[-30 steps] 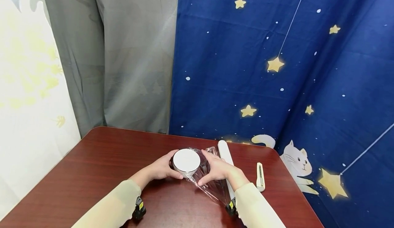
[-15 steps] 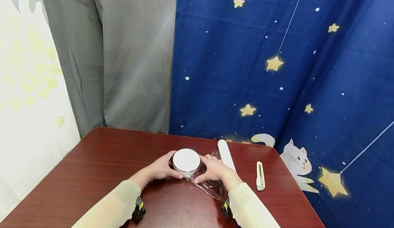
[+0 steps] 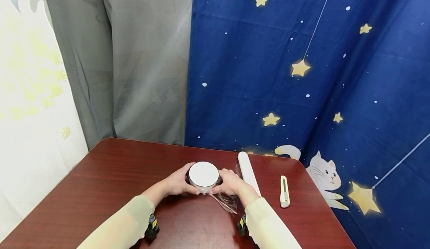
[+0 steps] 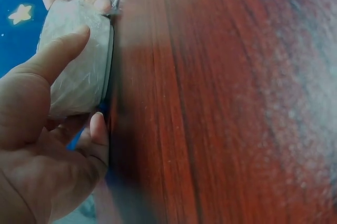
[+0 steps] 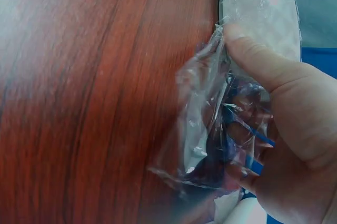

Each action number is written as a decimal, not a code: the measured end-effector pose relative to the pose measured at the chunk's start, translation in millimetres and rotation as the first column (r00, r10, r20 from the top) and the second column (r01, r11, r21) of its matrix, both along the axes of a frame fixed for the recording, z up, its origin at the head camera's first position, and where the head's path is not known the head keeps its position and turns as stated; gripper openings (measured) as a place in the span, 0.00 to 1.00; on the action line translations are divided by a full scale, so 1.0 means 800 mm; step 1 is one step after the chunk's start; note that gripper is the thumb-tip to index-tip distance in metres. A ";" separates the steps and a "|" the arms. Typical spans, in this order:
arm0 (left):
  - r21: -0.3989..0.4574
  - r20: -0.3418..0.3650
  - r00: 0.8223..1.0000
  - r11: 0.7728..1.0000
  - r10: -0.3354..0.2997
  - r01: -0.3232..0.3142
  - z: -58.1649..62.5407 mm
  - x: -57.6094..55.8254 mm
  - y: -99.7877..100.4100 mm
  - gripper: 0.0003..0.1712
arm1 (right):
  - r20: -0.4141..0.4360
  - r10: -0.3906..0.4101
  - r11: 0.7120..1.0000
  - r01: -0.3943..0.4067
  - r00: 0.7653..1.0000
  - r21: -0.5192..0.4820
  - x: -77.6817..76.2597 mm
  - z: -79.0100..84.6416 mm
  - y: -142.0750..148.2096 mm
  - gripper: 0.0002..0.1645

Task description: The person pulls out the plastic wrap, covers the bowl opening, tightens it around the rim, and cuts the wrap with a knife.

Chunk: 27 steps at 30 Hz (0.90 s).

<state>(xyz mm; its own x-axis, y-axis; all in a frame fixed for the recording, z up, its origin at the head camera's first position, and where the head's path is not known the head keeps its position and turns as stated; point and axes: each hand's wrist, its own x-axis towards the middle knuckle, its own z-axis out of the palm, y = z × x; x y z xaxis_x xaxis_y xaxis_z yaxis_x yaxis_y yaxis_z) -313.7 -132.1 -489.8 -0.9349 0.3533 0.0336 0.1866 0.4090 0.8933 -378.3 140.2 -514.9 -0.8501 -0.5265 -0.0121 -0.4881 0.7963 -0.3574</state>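
Note:
A low round container with a flat white top [image 3: 203, 174] stands on the table between both hands, clear plastic film round its pale side. My left hand [image 3: 177, 181] grips it from the left. In the left wrist view its thumb [image 4: 67, 50] presses the film-covered side while the other fingers reach round behind. From the right, my right hand [image 3: 231, 183] holds the opposite side, thumb [image 5: 253, 53] against the wrapped wall. Loose crumpled film [image 5: 202, 124] trails from the container under the right palm, and some of the right fingers show through it.
A long white roll [image 3: 248, 172] lies just beyond the right hand, partly hidden by the forearm. A white utility knife [image 3: 284, 192] lies farther right. The dark red table [image 3: 134, 159] ends at curtains behind.
My right hand has moved left, from spread over the loose film to gripping the container's right side. The film has gathered beneath it. The left hand has kept its place.

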 end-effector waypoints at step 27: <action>-0.114 -0.063 0.976 0.970 0.209 -0.215 0.002 0.014 0.030 0.67 | -0.077 -0.012 1.000 0.010 0.997 -0.023 0.012 -0.005 -0.001 0.36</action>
